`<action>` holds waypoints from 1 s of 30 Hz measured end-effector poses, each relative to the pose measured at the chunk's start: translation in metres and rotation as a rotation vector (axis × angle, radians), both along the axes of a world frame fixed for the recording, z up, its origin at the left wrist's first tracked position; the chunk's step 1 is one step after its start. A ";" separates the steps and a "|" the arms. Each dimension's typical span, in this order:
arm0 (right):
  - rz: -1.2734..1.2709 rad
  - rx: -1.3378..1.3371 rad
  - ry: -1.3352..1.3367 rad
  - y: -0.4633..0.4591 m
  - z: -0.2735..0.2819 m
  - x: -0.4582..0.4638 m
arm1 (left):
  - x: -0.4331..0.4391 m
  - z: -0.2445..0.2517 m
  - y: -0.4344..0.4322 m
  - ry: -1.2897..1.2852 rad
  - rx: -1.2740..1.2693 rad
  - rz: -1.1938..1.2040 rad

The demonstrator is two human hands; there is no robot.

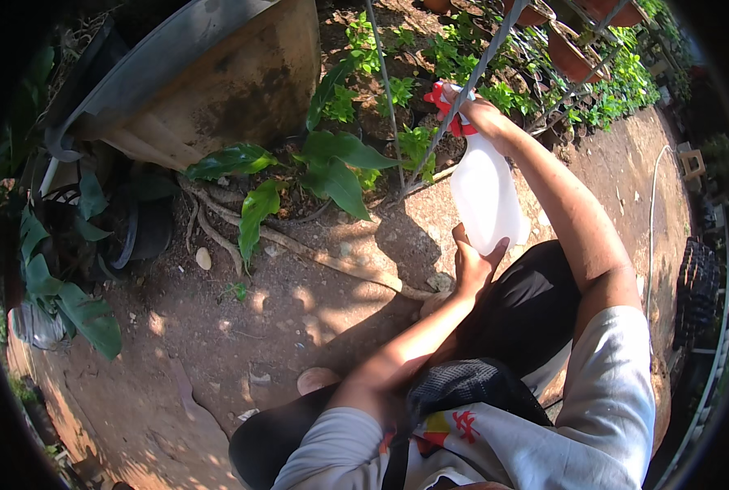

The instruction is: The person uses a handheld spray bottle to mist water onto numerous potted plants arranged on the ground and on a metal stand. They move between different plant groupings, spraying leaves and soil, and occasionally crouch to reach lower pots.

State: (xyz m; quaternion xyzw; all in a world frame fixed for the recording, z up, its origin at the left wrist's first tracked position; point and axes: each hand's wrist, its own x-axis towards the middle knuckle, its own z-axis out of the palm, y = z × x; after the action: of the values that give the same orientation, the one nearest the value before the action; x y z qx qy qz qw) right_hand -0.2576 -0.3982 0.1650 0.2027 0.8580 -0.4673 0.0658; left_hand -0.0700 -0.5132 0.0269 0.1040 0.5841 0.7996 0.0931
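A white plastic spray bottle (pixel 485 184) with a red and white trigger head (pixel 461 125) is held in both hands, tilted away from me. My right hand (pixel 476 111) wraps the neck and spray head; a rope partly covers its fingers. Under the base, my left hand (pixel 478 260) supports the bottle with thumb and fingers on either side. Just past the nozzle grow small bright green seedlings (pixel 443 52) in dark pots. Broad green leaves (pixel 340 165) spread to the left of the bottle.
A large weathered planter (pixel 217 86) looms at upper left. A taut grey rope (pixel 484 61) and a thin wire (pixel 384 73) slant down before the seedlings. Terracotta pots (pixel 575 55) hang at upper right. A thick root (pixel 333 264) crosses the dirt ground. A pale hose (pixel 653 208) lies at right.
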 end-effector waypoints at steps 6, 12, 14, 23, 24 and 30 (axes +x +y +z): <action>-0.276 -0.022 0.165 0.047 0.011 0.003 | -0.043 -0.007 -0.007 -0.103 0.211 -0.140; -0.569 -0.078 0.461 0.103 0.019 0.012 | -0.081 0.009 0.000 -0.259 0.405 -0.183; -0.621 -0.089 0.547 0.115 0.026 0.015 | -0.090 0.022 0.005 -0.304 0.335 -0.153; -0.786 -0.097 1.029 0.135 0.064 0.049 | -0.130 0.070 0.064 -0.553 0.057 -0.273; -0.794 -0.117 1.058 0.140 0.067 0.054 | -0.130 0.073 0.070 -0.475 0.096 -0.302; -0.714 -0.220 1.195 0.183 0.096 0.099 | -0.110 0.098 0.105 -0.145 0.276 -0.430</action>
State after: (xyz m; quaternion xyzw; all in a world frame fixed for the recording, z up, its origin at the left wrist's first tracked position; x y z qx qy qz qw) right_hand -0.1588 -0.2149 0.2611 0.1728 0.5759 -0.5757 -0.5541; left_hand -0.1796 -0.4082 0.1247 0.1798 0.4258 0.8388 0.2876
